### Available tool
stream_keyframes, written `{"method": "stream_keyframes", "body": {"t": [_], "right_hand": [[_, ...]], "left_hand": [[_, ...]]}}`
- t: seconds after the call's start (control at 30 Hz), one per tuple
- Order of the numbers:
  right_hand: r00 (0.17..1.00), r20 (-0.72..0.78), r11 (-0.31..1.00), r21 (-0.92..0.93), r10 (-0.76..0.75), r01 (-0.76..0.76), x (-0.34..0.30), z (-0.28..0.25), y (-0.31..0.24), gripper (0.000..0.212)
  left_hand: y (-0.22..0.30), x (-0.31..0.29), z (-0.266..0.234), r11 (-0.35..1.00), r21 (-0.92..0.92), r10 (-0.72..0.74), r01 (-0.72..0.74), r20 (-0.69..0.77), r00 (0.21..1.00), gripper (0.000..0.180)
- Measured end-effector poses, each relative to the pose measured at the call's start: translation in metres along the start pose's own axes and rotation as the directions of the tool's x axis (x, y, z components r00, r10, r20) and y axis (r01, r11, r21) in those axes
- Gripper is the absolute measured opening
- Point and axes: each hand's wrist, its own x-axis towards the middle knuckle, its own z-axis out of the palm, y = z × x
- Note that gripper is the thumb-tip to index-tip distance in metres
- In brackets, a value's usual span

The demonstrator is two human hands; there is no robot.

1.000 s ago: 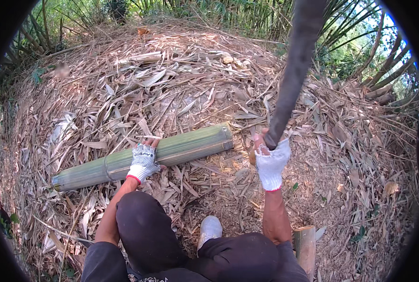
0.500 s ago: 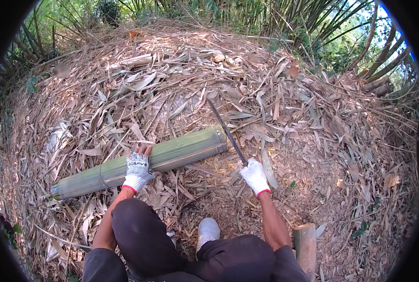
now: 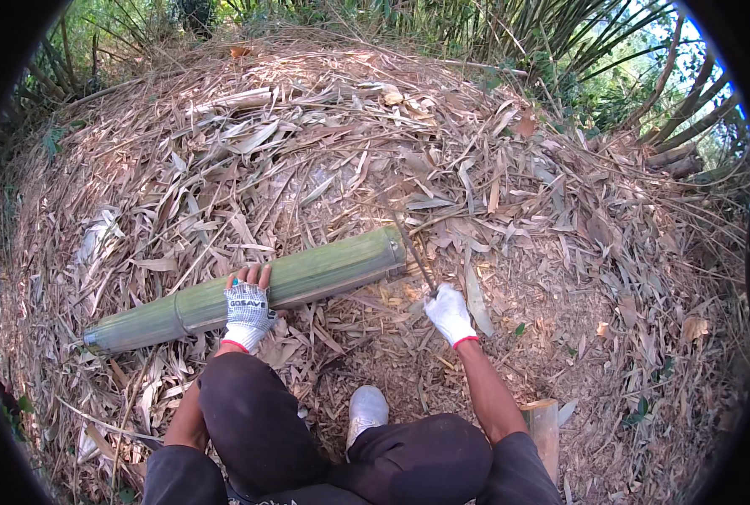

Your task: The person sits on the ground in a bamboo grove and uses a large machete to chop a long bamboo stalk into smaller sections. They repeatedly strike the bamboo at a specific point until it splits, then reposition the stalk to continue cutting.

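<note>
A thick green bamboo section [image 3: 333, 268] lies aslant on the ground before me, its right end farther off than its left. My left hand [image 3: 248, 311], in a grey-and-white half-finger glove, is pressed on its near side with the bare fingertips curved over it. At the bamboo's right end, my right hand [image 3: 450, 315], in a white glove, grips the handle of a long, narrow, dark machete [image 3: 414, 251]. The blade points away and slightly left, passing close by the cut end; whether it touches cannot be seen. Motion smears its far part.
Dry leaves and bamboo chips [image 3: 552, 295] cover the ground. A short cut log [image 3: 543, 433] stands beside my right arm. My white shoe [image 3: 366, 409] is between my knees. Bamboo clumps [image 3: 560, 42] and a leaning trunk [image 3: 674, 71] rise at the back.
My right hand has shifted slightly left and nearer, and the machete blade is now blurred. The bamboo appears turned a little, showing more green; the left hand stays on it.
</note>
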Motion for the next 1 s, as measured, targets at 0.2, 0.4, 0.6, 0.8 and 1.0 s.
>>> {"method": "stream_keyframes", "body": {"t": [0.2, 0.4, 0.6, 0.8, 1.0], "right_hand": [[0.997, 0.072, 0.974, 0.225, 0.012, -0.028, -0.009, 0.018, 0.019, 0.023], [0.95, 0.206, 0.356, 0.891, 0.234, -0.281, -0.022, 0.04, -0.048, 0.011], [0.882, 0.057, 0.496, 0.809, 0.469, -0.316, 0.003, 0.054, -0.088, 0.016], [0.963, 0.053, 0.337, 0.931, 0.265, -0.143, 0.03, 0.049, -0.058, 0.019], [0.977, 0.091, 0.381, 0.911, 0.191, -0.159, 0.034, 0.05, -0.102, 0.026]], "left_hand": [[-0.006, 0.009, -0.008, 0.998, -0.049, 0.03, -0.034, -0.082, 0.996, 0.103], [-0.036, 0.081, -0.032, 0.908, -0.324, -0.082, 0.268, 0.489, 0.868, 0.044], [-0.09, 0.108, 0.029, 0.866, -0.364, -0.01, 0.344, 0.675, 0.738, 0.068], [-0.079, 0.116, 0.015, 0.892, -0.268, -0.031, 0.365, 0.768, 0.639, 0.081], [-0.155, 0.09, 0.048, 0.93, -0.339, 0.104, 0.142, 0.613, 0.784, 0.094]]}}
